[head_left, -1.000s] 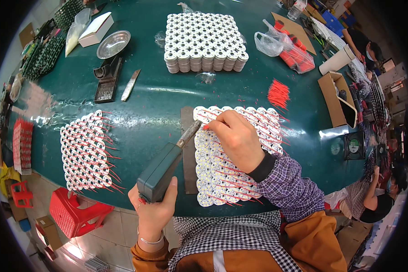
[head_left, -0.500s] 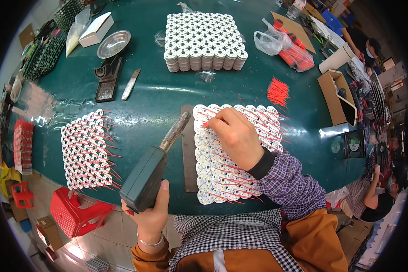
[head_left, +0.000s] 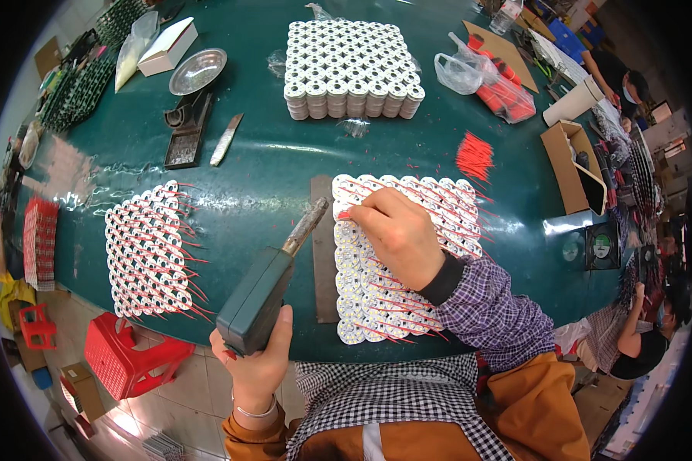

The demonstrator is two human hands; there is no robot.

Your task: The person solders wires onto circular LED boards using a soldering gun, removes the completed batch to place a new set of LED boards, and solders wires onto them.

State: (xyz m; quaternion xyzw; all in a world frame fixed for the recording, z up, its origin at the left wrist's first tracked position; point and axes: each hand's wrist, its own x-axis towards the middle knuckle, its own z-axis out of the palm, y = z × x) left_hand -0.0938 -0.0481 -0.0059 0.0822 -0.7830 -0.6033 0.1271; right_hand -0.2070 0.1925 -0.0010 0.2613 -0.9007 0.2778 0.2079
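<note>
My left hand (head_left: 257, 359) grips a dark green soldering gun (head_left: 255, 300) by its handle. The long grey metal tip points up and right, just left of a panel of round white LED boards (head_left: 351, 286). Thin red wires stretch across many of these boards. Over the panel's upper left, my right hand (head_left: 398, 233) is closed in a pinch, with a bit of red wire (head_left: 344, 216) showing at the fingertips. The palm hides part of the boards beneath. A flat dark metal bar (head_left: 324, 265) lies along the panel's left edge.
Another wired panel (head_left: 146, 257) lies at the left. A stack of round white boards (head_left: 354, 69) stands at the back, with loose red wires (head_left: 475, 156) nearer right. Also around are a knife (head_left: 226, 140), a metal bowl (head_left: 197, 71) and a cardboard box (head_left: 573, 169). People work at the far right.
The soldering gun has moved slightly right and its tip has come closer to the panel's upper left. My right hand stays pinched at nearly the same spot.
</note>
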